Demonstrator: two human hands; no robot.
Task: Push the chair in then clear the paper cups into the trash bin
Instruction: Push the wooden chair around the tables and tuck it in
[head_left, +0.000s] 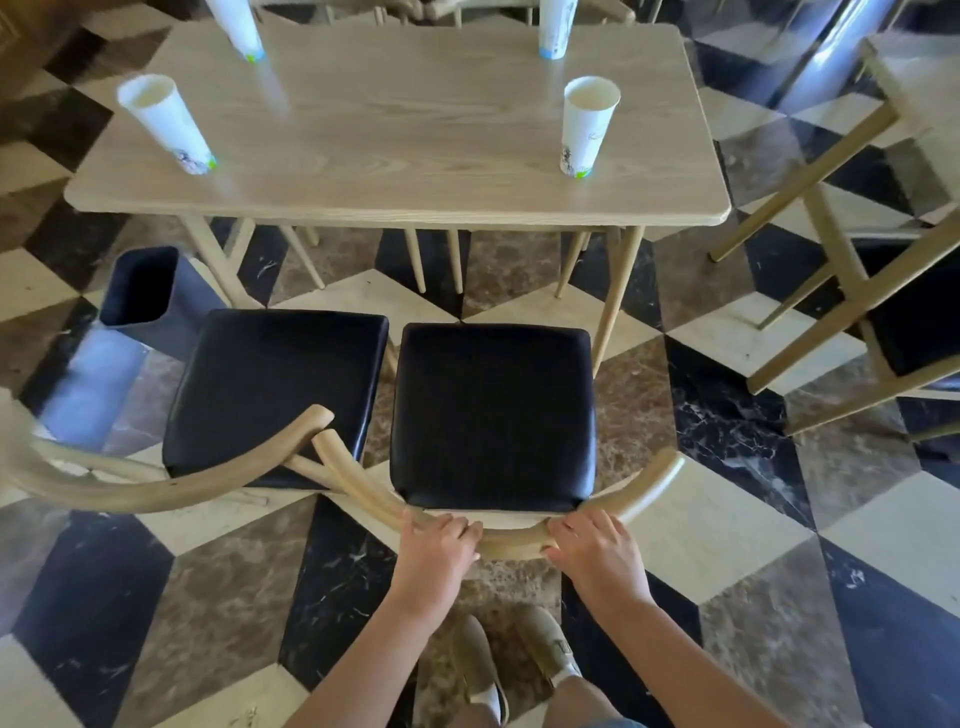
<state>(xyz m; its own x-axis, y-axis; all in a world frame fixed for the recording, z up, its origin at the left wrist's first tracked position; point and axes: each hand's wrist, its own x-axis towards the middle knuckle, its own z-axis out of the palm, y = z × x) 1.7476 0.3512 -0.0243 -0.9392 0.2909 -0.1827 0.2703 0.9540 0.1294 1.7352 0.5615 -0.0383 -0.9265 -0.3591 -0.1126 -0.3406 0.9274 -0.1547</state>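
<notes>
Cups (589, 124) stand empty on table (395, 130); hands (439, 545) grip chair (493, 415).

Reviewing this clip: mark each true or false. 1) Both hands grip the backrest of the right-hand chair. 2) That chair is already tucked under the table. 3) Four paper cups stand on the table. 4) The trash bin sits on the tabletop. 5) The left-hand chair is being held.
1) True: the left hand and right hand hold the curved backrest of the right-hand chair.
2) False: its seat lies wholly in front of the table.
3) True: near-left cup, near-right cup, far-left cup, far-right cup.
4) False: the trash bin stands on the floor, left of the chairs.
5) False: no hand touches the left-hand chair.
</notes>
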